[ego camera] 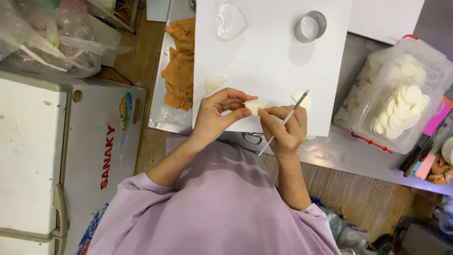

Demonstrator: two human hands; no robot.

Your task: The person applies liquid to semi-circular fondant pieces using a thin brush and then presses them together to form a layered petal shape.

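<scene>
Hands: left (218, 114) pinching dough piece (255, 106), right (283, 127) gripping brush (284, 121); ring cutter (310, 27), heart mould (231, 21) beyond.

From my view, both hands sit at the near edge of the white board (269, 61), and its middle is open for a reach forward. A heart-shaped cutter (231, 21) and a round metal cutter (310, 26) stand at the far end, with open board between them. A pale half-round piece (215, 82) lies just left of the left hand (218, 115). Leftward, folded orange pieces (180, 71) fill the metal tray (158, 115). Rightward, a clear plastic box of white discs (398, 92) blocks the surface.
</scene>
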